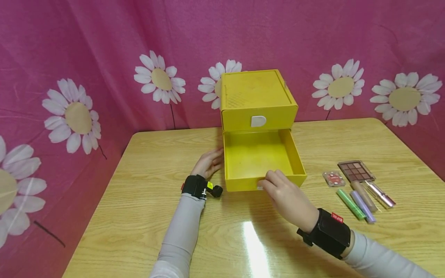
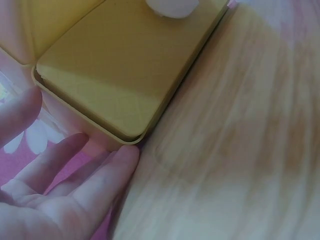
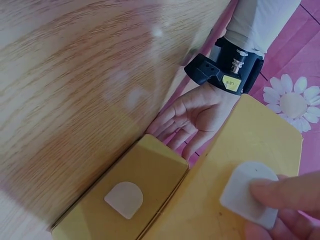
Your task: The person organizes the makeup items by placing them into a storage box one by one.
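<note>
A yellow drawer unit [image 1: 257, 92] stands at the back of the table, its upper drawer closed with a white tab handle [image 1: 258, 121]. Below that, a drawer [image 1: 243, 185] is pulled out, with nothing inside. My right hand [image 1: 288, 199] pinches this drawer's white handle [image 3: 239, 196] between thumb and fingers. A lower drawer front [image 3: 155, 172], closed, sits close to the tabletop with its own white handle [image 3: 125, 199]. My left hand [image 1: 206, 164] has its fingers extended at the unit's left side, fingertips right at the lower front corner in the left wrist view.
Makeup lies to the right: an eyeshadow palette [image 1: 356, 170], a small clear compact with red inside [image 1: 334, 178], and several tubes, among them a green one [image 1: 351, 204] and a lilac one [image 1: 363, 206]. A pink flowered curtain [image 1: 194, 31] hangs behind the table [image 1: 146, 216].
</note>
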Tool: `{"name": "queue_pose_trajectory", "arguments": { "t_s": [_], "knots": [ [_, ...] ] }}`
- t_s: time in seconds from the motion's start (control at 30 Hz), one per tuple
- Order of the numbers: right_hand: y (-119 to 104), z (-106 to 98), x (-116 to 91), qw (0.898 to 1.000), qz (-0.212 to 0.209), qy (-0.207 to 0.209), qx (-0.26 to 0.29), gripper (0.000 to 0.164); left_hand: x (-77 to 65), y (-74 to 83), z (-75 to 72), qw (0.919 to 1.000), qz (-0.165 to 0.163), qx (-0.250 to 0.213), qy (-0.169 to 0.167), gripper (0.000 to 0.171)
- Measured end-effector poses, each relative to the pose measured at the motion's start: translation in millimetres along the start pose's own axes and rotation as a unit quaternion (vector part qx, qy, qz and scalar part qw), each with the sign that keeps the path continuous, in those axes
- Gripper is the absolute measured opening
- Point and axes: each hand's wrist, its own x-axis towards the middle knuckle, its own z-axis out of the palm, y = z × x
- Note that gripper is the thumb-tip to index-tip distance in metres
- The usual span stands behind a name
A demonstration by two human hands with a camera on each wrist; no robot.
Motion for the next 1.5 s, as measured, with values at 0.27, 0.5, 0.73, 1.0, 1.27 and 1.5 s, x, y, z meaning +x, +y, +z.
{"name": "queue_pose_trajectory", "arguments": {
  "t_s": [0.27,0.5,0.73,1.0,1.27,1.5],
  "knots": [
    [2,-14,5,0.999,-0.013,-0.012,0.032,0.024,-0.8,1.0,0.8,1.0,-0.003,-0.002,0.004,0.044],
    [16,-66,14,0.979,0.04,-0.131,0.152,0.025,-1.6,0.9,1.1,1.0,0.0,0.0,0.002,0.046],
    [62,-95,9,0.981,0.122,-0.019,0.147,0.036,-0.5,0.7,-0.2,1.0,0.002,-0.009,0.004,0.044],
    [116,-86,-13,0.951,0.27,-0.106,0.108,0.049,-0.2,0.0,0.4,0.9998,0.002,-0.016,0.013,0.046],
    [153,-60,-41,0.906,0.321,-0.267,0.075,0.063,-0.9,0.9,0.9,0.9999,0.002,-0.013,0.004,0.046],
    [162,-47,-58,0.876,0.359,-0.312,0.081,0.062,-0.6,0.4,0.4,0.9999,0.004,-0.014,0.0,0.046]
  ]
}}
